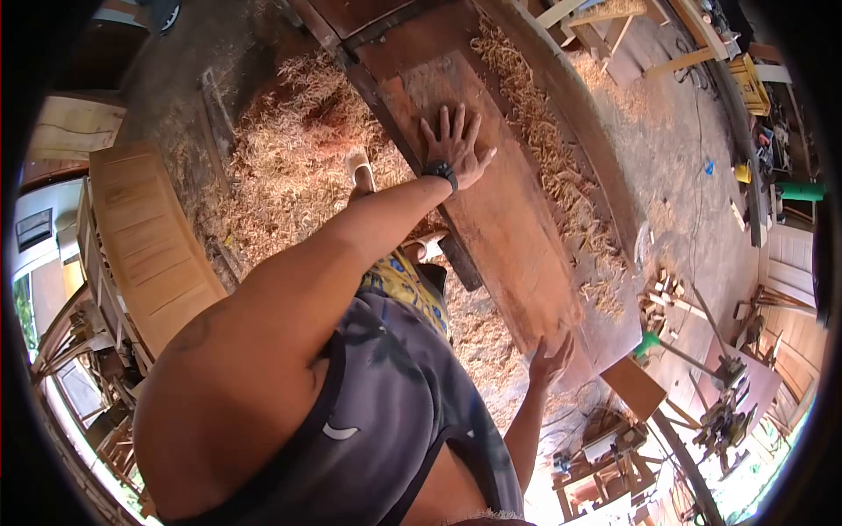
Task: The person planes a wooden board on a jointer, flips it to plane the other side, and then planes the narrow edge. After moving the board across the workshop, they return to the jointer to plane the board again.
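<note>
A long reddish-brown wooden board (504, 210) lies lengthwise on a workbench. My left hand (458, 145), with a dark watch at the wrist, rests palm down on its upper part, fingers spread. At the board's near end, my right hand (551, 358) curls its thumb and fingers around the end. Part of the right hand's grip is hard to make out. Curly wood shavings (557, 167) lie along the bench on the board's far side.
A thick heap of shavings (298, 140) covers the floor to the left, around my feet. A panelled wooden door (153, 237) leans at the left. A curved timber edge (605, 149) runs along the bench's far side. Wood offcuts (671, 294) lie at the right.
</note>
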